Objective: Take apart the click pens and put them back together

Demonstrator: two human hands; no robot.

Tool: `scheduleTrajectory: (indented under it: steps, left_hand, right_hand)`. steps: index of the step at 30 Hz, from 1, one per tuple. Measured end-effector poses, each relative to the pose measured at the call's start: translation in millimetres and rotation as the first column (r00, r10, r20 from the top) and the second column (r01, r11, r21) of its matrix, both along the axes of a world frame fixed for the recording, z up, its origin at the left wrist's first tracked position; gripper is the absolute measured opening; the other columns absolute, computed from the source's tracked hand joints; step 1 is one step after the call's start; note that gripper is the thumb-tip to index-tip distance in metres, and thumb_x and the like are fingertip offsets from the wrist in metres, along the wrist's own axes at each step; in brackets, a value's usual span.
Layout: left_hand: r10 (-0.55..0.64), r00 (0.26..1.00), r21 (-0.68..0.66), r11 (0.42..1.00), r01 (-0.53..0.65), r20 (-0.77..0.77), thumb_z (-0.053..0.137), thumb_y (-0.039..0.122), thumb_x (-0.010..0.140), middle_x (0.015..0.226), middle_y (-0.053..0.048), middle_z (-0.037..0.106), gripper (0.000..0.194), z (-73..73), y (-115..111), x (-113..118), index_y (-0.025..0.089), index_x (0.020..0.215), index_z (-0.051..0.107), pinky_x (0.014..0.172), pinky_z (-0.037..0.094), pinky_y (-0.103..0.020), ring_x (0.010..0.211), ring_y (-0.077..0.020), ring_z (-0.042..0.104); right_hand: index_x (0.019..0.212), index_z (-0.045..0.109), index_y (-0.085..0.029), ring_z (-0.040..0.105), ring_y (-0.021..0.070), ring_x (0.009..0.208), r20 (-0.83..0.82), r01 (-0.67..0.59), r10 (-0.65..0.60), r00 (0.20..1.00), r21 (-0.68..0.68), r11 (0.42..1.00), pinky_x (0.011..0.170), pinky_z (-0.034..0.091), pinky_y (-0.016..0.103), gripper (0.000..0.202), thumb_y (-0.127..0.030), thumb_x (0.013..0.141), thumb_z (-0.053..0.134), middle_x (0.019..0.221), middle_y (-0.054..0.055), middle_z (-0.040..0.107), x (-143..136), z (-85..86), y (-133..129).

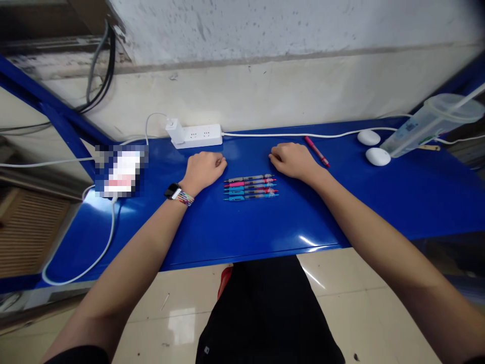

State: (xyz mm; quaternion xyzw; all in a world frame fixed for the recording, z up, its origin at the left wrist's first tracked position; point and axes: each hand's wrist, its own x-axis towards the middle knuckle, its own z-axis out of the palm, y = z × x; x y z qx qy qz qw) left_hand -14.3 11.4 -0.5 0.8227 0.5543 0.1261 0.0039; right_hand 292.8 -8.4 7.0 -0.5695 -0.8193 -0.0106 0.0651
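Pens (pixel 250 187), five, at dial centre with twelve toward the wall: close-set row on the blue table (pixel 235 232), each lying nine-to-three; the one nearest twelve dark, the next pink, the rest blue-green; whether neighbours touch, not clear. Handling, as judged: light, stiff, smooth plastic, apt to roll or skid, not very fragile; best hold, a thumb-and-finger pinch across mid-barrel, or by the ends where the row leaves little room. Left hand (pixel 204 169), at ten o'clock, just beside the row: loosely clenched at the table, nothing visible in the grip; watch (pixel 172 191) at its wrist. Right hand (pixel 291 159), at two o'clock: likewise loosely clenched, no item showing. Red pen (pixel 317 151), one, just beyond the right hand at two o'clock, lying eleven-to-five, apart from the row. Power strip (pixel 202 135), white, between ten and eleven, near the wall, charger (pixel 175 131) plugged in. Phone-like device (pixel 120 173), blurred, at nine o'clock. White ovals (pixel 373 146), two, between two and three, beside a clear tub (pixel 417 126), tilted in view.
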Motion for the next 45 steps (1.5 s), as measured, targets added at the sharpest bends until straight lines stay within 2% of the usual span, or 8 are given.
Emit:
scheduleTrajectory:
  steps: [5,8,12,16,22,34,42,45]
  left_hand:
    - [-0.029,0.994,0.047,0.999,0.024,0.104,0.064,0.030,0.100,0.063,-0.005,0.060,0.041,-6.3,2.8,-2.9,0.023,0.063,0.048,0.062,0.025,-0.036,0.058,-0.0215,0.047]
    - [-0.032,0.960,0.115,0.993,0.000,0.277,0.064,0.031,0.102,0.059,-0.003,0.055,0.044,-7.2,2.6,-3.0,0.024,0.062,0.046,0.062,0.025,-0.036,0.057,-0.0201,0.044]
    - [-0.060,0.898,0.205,0.978,-0.034,0.435,0.062,0.031,0.106,0.060,-0.001,0.051,0.044,-4.6,-0.3,-0.4,0.024,0.066,0.044,0.063,0.025,-0.036,0.059,-0.0191,0.045]
    - [-0.081,0.867,0.224,0.974,-0.036,0.492,0.063,0.027,0.106,0.063,0.002,0.054,0.019,-3.7,-3.2,2.0,0.025,0.087,0.060,0.064,0.033,-0.035,0.059,-0.0181,0.050]
    - [-0.095,0.846,0.195,0.981,-0.011,0.525,0.065,0.029,0.109,0.064,0.005,0.055,0.008,-7.7,-1.7,-0.1,0.026,0.116,0.064,0.063,0.037,-0.035,0.059,-0.0186,0.057]
    - [-0.102,0.852,0.179,0.984,0.011,0.514,0.063,0.022,0.105,0.063,0.005,0.054,0.005,-5.1,-4.0,1.5,0.026,0.108,0.064,0.065,0.038,-0.035,0.058,-0.0176,0.053]
    - [-0.271,0.589,0.172,0.960,0.219,0.762,0.048,0.062,0.117,0.078,-0.002,0.071,0.045,-0.1,-12.6,4.6,0.025,0.126,0.071,0.071,0.057,-0.032,0.070,-0.0181,0.069]
    - [-0.287,0.588,0.089,0.935,0.342,0.756,0.055,0.059,0.115,0.087,-0.006,0.080,0.044,4.0,-19.8,11.2,0.023,0.120,0.080,0.079,0.061,-0.034,0.077,-0.0190,0.075]
  right_hand:
    - [0.079,0.064,-0.020,0.056,0.0221,0.071,-0.165,-0.006,0.010,0.986,0.026,1.000,0.066,0.024,0.037,0.032,-0.031,0.109,0.055,0.080,0.009,0.072,-2.6,3.8,-10.1]
    - [0.073,0.061,-0.020,0.046,0.0155,0.060,-0.414,-0.157,0.163,0.895,0.049,0.986,0.064,0.027,0.034,0.036,-0.034,0.106,0.061,0.064,0.000,0.058,-11.2,10.7,-23.6]
    - [0.079,0.074,-0.018,0.050,0.0116,0.060,-0.557,-0.521,0.470,0.685,0.076,0.850,0.064,0.033,0.030,0.028,-0.033,0.103,0.069,0.067,-0.002,0.062,-27.0,21.4,-45.6]
    - [0.086,0.083,-0.018,0.058,0.0119,0.062,-0.614,-0.646,0.491,0.618,-0.040,0.762,0.065,0.039,0.029,0.020,-0.027,0.100,0.073,0.076,-0.001,0.073,-36.6,24.0,-57.9]
    - [0.092,0.087,-0.019,0.065,0.0152,0.070,-0.554,-0.653,0.495,0.669,-0.121,0.748,0.069,0.041,0.031,0.016,-0.022,0.098,0.073,0.084,0.002,0.080,-37.8,23.9,-59.8]
    - [0.083,0.079,-0.021,0.058,0.0142,0.069,-0.427,-0.622,0.514,0.744,-0.163,0.766,0.065,0.033,0.030,0.012,-0.026,0.092,0.084,0.081,-0.001,0.070,-37.8,24.8,-62.4]
    - [0.096,0.074,-0.021,0.064,0.0173,0.079,-0.695,-0.440,0.369,0.617,0.083,0.894,0.076,0.047,0.030,0.012,-0.032,0.100,0.076,0.092,0.003,0.074,-24.1,20.9,-39.9]
    - [0.102,0.077,-0.020,0.068,0.0185,0.081,-0.739,-0.366,0.302,0.603,0.080,0.927,0.076,0.049,0.030,0.019,-0.039,0.105,0.075,0.091,0.004,0.077,-19.1,12.0,-28.4]
